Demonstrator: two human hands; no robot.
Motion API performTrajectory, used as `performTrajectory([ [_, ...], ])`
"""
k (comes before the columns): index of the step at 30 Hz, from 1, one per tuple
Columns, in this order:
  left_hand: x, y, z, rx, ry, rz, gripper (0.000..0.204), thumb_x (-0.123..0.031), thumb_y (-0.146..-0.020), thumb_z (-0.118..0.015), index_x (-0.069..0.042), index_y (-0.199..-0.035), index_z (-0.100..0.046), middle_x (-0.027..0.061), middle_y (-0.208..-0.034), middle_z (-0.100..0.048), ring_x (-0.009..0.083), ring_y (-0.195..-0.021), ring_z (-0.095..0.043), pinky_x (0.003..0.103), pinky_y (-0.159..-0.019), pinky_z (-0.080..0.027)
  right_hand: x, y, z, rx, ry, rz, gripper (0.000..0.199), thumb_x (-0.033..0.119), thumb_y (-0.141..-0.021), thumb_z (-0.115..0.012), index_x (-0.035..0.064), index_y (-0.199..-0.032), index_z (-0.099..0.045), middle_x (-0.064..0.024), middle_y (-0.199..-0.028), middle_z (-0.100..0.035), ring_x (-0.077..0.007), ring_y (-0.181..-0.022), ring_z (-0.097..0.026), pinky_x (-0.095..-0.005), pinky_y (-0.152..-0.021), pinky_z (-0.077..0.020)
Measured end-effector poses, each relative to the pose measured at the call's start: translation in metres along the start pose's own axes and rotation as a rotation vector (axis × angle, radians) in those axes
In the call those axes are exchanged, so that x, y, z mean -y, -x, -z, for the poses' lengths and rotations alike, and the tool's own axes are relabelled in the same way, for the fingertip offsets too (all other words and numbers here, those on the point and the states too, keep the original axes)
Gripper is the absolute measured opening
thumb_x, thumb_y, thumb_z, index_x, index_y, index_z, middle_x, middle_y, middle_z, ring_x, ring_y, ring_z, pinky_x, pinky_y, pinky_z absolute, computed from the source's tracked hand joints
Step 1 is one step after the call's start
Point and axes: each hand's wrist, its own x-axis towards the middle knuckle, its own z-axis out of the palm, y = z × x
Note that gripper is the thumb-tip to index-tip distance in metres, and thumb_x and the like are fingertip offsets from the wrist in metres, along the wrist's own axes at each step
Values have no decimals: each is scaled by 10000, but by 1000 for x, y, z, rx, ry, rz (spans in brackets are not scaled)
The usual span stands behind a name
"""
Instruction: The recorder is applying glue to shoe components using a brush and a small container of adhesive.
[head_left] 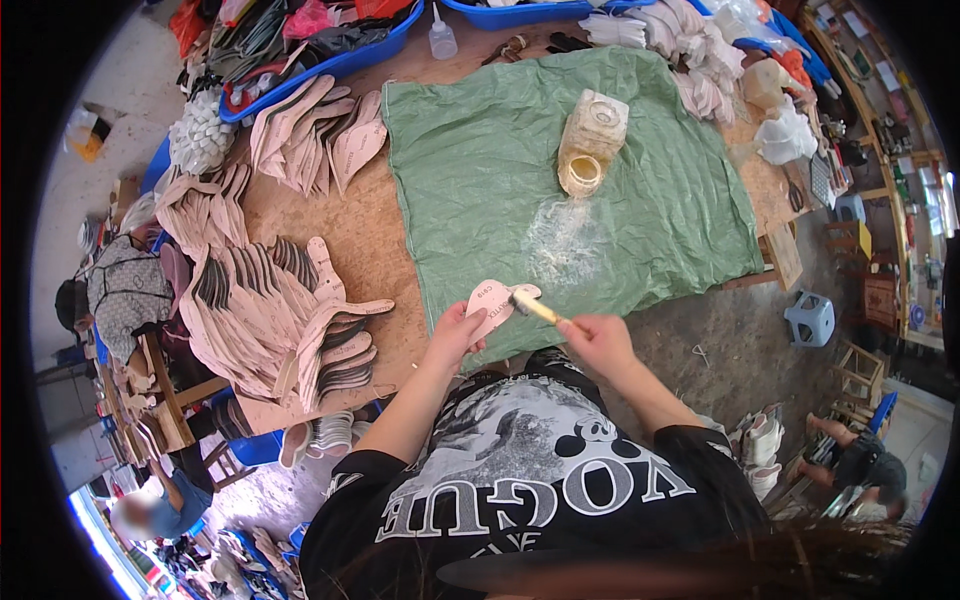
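Note:
My left hand [455, 338] is closed on a pale pink shoe insole [487, 303], held up near the front edge of the green sheet. In my right hand [603, 347] is a brush [543, 310] with a yellowish handle, its bristles against or just over the insole's right part; I cannot tell if they touch. Beyond my hands, a cut-open plastic jug [598, 125] lies on the green sheet [460, 180], its round mouth toward me. A whitish dried smear [567, 240] marks the sheet in front of the jug.
Stacked insoles [250, 320] cover the table's left side, with more piled [310, 130] behind. Blue bins [345, 65] and a squeeze bottle [442, 40] stand at the back. White pieces [680, 50] lie back right. A blue stool [810, 318] stands right; other people sit around.

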Motion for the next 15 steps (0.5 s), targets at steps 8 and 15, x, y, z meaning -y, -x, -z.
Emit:
performTrajectory([
  [8,-8,-1,9,-31,-21,83,187,-229,-907,-609,-50,-958,-591,16,-686,-608,50,-428,-451,182,-361,-312,0,2,-39,-197,160,118,404,385,-847,-599,45,-630,-585,-155,-580,-562,-349,-549,-572,-437,-499,-428],
  [15,-2,-6,20,-20,23,102,187,-232,-913,-604,-50,-956,-591,15,-685,-607,43,-432,-433,182,-362,-287,-37,-2,-72,-145,79,-116,445,430,-844,-577,39,-635,-608,-167,-581,-575,-362,-574,-589,-454,-533,-451],
])
